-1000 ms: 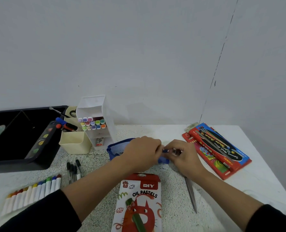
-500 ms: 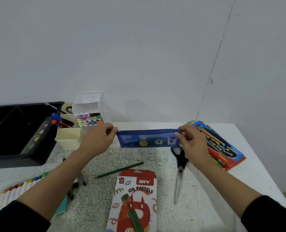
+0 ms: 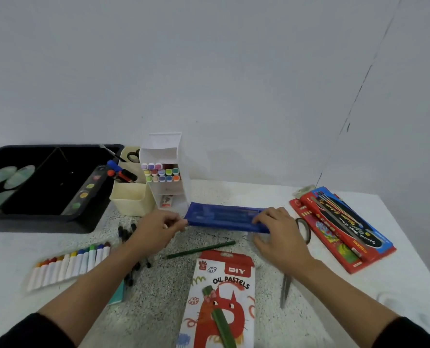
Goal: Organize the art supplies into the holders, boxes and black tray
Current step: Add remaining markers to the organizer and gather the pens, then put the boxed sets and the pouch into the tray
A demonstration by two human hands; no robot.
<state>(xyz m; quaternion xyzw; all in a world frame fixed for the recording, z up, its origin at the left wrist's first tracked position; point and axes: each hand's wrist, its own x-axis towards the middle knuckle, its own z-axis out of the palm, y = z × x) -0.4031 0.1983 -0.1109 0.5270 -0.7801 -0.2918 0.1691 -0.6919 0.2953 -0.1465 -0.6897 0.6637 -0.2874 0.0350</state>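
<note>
A long blue pencil pouch [image 3: 224, 217] lies flat on the speckled table, just in front of the white marker holder [image 3: 167, 172]. My left hand [image 3: 158, 228] pinches the pouch's left end. My right hand [image 3: 275, 223] rests on its right end with the fingers spread over it. A green pencil [image 3: 201, 249] lies loose below the pouch. Scissors [image 3: 285, 288] lie partly under my right wrist. The black tray [image 3: 45, 219] stands at the left with paint palettes in it.
A cream holder [image 3: 131, 197] with markers stands beside the tray. A row of paint tubes [image 3: 70, 264] and several black pens [image 3: 126, 233] lie at the left. An oil pastels box [image 3: 224, 297] sits near me; red and blue brush packs [image 3: 342, 227] lie at the right.
The pouch, held up stretched between both hands half a second ago, has come down flat onto the table. My right hand has shifted from pinching its end to lying on top.
</note>
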